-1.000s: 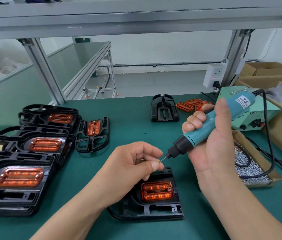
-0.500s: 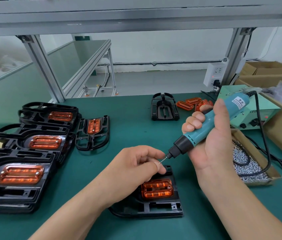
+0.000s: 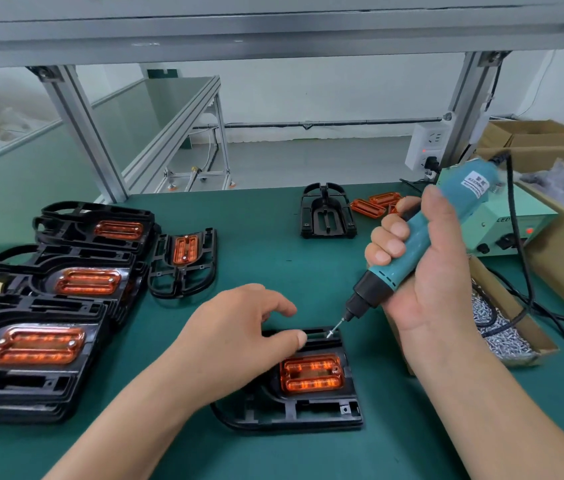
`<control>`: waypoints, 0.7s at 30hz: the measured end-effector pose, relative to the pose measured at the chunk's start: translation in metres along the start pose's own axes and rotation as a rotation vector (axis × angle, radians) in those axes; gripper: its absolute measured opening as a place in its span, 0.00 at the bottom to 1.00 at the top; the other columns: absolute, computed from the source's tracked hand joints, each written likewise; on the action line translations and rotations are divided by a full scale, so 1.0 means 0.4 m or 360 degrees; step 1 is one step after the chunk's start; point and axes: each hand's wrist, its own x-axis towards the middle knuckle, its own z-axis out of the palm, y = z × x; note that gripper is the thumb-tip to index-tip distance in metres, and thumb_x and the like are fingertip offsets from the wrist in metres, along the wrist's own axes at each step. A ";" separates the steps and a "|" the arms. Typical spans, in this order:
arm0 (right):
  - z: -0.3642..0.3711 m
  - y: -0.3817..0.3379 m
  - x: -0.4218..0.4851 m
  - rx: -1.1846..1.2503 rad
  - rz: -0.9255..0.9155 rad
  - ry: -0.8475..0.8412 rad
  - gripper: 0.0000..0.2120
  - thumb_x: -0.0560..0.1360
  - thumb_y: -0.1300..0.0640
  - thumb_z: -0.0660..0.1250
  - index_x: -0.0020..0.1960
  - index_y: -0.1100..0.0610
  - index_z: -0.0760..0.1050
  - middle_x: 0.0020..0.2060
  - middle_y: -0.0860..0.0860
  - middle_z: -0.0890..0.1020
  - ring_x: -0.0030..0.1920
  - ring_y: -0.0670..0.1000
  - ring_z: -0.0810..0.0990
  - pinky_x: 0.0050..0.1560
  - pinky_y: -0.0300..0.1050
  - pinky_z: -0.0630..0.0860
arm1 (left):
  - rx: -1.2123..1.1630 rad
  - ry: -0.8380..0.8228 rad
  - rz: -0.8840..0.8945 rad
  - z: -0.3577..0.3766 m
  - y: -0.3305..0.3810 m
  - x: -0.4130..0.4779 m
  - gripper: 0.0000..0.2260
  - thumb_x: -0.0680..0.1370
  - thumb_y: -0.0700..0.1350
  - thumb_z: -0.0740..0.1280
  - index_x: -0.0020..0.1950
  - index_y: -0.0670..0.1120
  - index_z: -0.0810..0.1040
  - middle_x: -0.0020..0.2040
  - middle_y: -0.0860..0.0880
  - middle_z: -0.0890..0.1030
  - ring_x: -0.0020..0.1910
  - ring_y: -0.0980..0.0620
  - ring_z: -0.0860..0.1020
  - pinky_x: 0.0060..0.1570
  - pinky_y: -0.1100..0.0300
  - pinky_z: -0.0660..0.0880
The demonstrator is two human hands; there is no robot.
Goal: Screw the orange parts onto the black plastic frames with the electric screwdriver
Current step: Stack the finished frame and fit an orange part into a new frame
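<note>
Two hands at one frame

Grip: right hand, fingers closed round electric screwdriver, bit slanting down-left, tip just far of orange part. Opposite, left hand: fingers loose, thumb pressing black frame on desk. Orange part's long axis runs left-right; right hand nearer its right-end hole. Frame's left portion hidden under left hand; bit's tip too small to read.

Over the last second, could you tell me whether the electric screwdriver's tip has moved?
Yes. The electric screwdriver in the right hand has come down toward the near black frame; its tip is now at that frame's far edge.
</note>
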 end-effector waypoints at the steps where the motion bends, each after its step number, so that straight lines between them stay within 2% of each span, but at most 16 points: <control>1: 0.000 0.001 -0.001 -0.0038 0.0020 -0.0047 0.13 0.84 0.46 0.66 0.46 0.53 0.76 0.32 0.47 0.72 0.28 0.45 0.70 0.29 0.39 0.71 | 0.0136 -0.0009 0.0053 0.004 0.005 -0.001 0.24 0.71 0.71 0.64 0.63 0.64 0.79 0.47 0.64 0.75 0.49 0.65 0.75 0.47 0.64 0.72; 4: 0.003 0.004 -0.004 -0.0140 0.0079 -0.0182 0.12 0.83 0.47 0.65 0.46 0.54 0.76 0.32 0.48 0.72 0.27 0.45 0.69 0.28 0.39 0.71 | 0.0317 -0.0039 0.0147 0.022 0.013 -0.001 0.28 0.71 0.73 0.61 0.67 0.62 0.77 0.48 0.61 0.72 0.54 0.61 0.72 0.52 0.61 0.73; 8: 0.007 0.011 -0.011 -0.0231 0.0145 -0.0290 0.11 0.83 0.48 0.65 0.46 0.54 0.76 0.31 0.49 0.71 0.26 0.46 0.69 0.27 0.40 0.70 | 0.0384 -0.0045 0.0170 0.038 0.015 0.004 0.27 0.70 0.73 0.63 0.63 0.61 0.78 0.47 0.60 0.70 0.53 0.59 0.71 0.50 0.58 0.72; 13: 0.011 0.015 -0.017 -0.0329 0.0169 -0.0379 0.11 0.78 0.46 0.70 0.46 0.54 0.76 0.31 0.50 0.71 0.25 0.47 0.69 0.27 0.41 0.70 | 0.0360 -0.0075 0.0106 0.046 0.014 0.009 0.24 0.71 0.70 0.70 0.62 0.61 0.76 0.48 0.61 0.69 0.53 0.58 0.70 0.50 0.58 0.70; 21: 0.014 0.011 -0.024 -0.0386 0.0186 -0.0471 0.12 0.78 0.46 0.70 0.46 0.54 0.76 0.31 0.51 0.72 0.25 0.47 0.70 0.27 0.41 0.70 | 0.0285 -0.0139 0.0033 0.048 0.010 0.013 0.23 0.71 0.70 0.71 0.61 0.61 0.75 0.50 0.61 0.69 0.56 0.59 0.69 0.51 0.59 0.70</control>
